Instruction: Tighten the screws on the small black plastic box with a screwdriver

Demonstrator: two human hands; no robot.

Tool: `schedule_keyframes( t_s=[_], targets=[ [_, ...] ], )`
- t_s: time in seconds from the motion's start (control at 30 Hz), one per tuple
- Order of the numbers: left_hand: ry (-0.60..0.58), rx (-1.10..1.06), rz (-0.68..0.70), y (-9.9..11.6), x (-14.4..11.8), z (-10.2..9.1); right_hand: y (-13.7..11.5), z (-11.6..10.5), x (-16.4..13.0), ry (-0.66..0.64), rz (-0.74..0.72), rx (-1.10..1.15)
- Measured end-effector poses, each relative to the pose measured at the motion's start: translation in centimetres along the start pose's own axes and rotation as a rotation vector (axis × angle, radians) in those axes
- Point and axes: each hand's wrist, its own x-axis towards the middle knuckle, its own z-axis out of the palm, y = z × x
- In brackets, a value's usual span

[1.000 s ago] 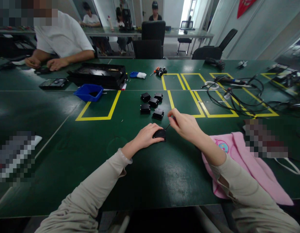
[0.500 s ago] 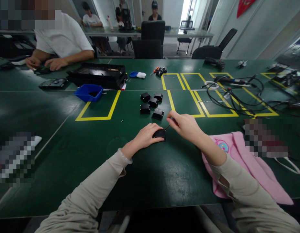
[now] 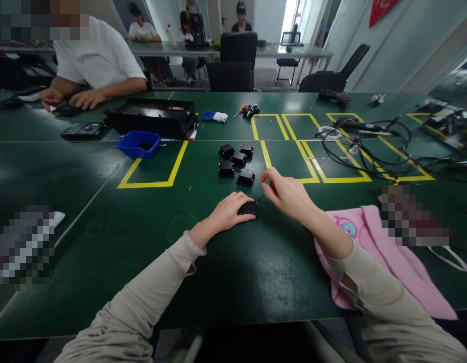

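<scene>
Green table [image 3: 225, 282], pink cloth [image 3: 380, 257] on it by the right forearm. Black tray [image 3: 150, 112] far left, blue bin [image 3: 138, 143] just in front. Left hand [image 3: 231, 212] has fingers and thumb clamped on a black box [image 3: 249, 207], on table, nearer than five similar boxes [image 3: 239, 160]. Right hand [image 3: 288, 194] pinches thin dark tool [image 3: 261, 198], tip at box's right edge; contact unclear.

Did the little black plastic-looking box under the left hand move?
No. The black plastic-looking box under the left hand shows no visible shift against the flat yellow tape outline.
</scene>
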Motion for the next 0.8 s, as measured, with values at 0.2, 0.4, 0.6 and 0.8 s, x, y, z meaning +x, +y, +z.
schedule_keyframes(
  t_s=[0.2,0.4,0.6,0.8],
  targets=[
    [-0.002,0.002,0.009,0.00,0.02,-0.08,0.12,0.06,0.03,-0.026,-0.005,-0.038],
    [-0.009,0.002,-0.004,0.12,0.04,-0.16,0.13,0.04,0.03,-0.014,-0.005,0.005],
    [-0.007,-0.010,-0.004,0.01,0.05,-0.11,0.09,-0.09,0.05,-0.044,-0.001,-0.018],
    [-0.002,0.000,0.008,-0.01,0.03,-0.10,0.11,-0.04,-0.01,-0.011,-0.016,0.022]
  ],
)
